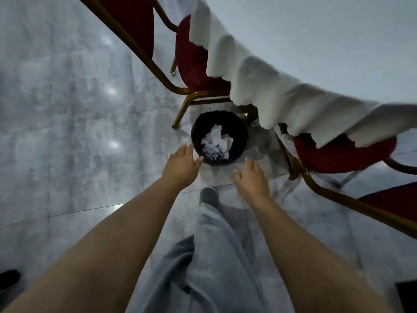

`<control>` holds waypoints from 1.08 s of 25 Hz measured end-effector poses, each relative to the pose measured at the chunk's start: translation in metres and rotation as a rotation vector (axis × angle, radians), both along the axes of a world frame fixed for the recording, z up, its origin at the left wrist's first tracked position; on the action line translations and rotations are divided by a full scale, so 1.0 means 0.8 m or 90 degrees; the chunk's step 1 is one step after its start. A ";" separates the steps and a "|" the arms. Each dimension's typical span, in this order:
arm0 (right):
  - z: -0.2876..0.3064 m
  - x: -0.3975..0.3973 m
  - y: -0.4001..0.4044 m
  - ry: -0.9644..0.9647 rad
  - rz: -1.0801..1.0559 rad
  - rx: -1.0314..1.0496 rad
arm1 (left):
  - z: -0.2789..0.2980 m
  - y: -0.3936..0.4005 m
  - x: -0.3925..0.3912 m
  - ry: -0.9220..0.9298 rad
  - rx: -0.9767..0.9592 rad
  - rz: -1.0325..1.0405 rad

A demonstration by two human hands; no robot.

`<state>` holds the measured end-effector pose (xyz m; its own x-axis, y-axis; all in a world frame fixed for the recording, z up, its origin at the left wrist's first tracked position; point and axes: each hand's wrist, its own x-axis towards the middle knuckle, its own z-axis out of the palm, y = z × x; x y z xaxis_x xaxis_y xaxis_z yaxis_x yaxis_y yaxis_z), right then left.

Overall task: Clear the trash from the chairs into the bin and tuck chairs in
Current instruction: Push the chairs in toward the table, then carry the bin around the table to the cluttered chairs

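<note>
**Both hands empty over the filled bin, between two chairs**

The grey marbled tile floor [67, 132] fills the left of the head view. A table under a white scalloped tablecloth [259, 82] crosses the upper right. Two red-upholstered chairs with gold-coloured metal frames stand at its edge: the far chair [194, 64], seat partly under the cloth, and the near chair [338, 154], seat likewise partly covered by the cloth's hem. Neither visible seat portion shows any trash, though the cloth hides the rest. The person's grey trouser leg [214, 256] and dark shoe [208, 195] point toward the small round black waste bin [198, 132], which stands on the floor between the two chairs, near the far chair's front leg. Crumpled white paper [216, 143] lies inside the bin.

The left hand [182, 166] is spread, palm down, fingertips just at the bin's near rim; whether they touch it cannot be told. The right hand [252, 179] hangs open just beside the bin, apart from it. Neither hand holds anything.

Judged from this layout, the trash-clearing step appears to be complete or nearly so. The remaining work is probably tucking: each chair calls for a grip on its backrest or frame and a straight push toward the table, with care that legs do not catch the bin or drag the cloth.
</note>
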<state>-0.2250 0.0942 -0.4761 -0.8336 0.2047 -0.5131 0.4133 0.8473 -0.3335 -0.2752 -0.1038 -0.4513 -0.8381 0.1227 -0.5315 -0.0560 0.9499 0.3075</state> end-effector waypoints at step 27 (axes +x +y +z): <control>-0.416 -0.242 0.031 -0.057 -0.468 -0.103 | -0.439 0.000 -0.269 -0.272 0.323 0.525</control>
